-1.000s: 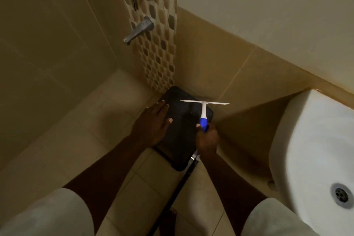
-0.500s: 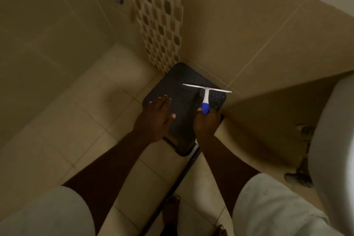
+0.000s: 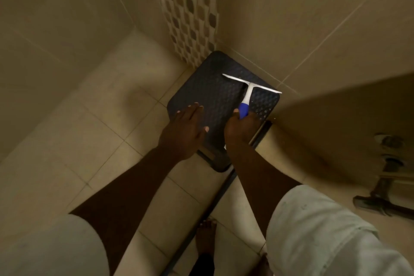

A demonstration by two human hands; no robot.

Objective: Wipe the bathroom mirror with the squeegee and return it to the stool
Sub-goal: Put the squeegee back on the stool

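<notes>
Head view: the right hand [image 3: 240,126] grips the blue end of the white T-shaped plastic squeegee [image 3: 248,89], handle running away from the fingers, blade crosswise over the dark textured stool [image 3: 201,87]. Whether it touches is unclear. The left hand [image 3: 186,127] lies flat-fingered on the stool's near-left edge.

1. No text, label, brand, number or sign can be read anywhere in the view.
2. The squeegee [image 3: 248,93], just beyond the fingers [image 3: 235,111] of the right hand, shows plain white and blue with no lettering.
3. The stool [image 3: 208,87] under the fingers shows only a raised pattern.
</notes>
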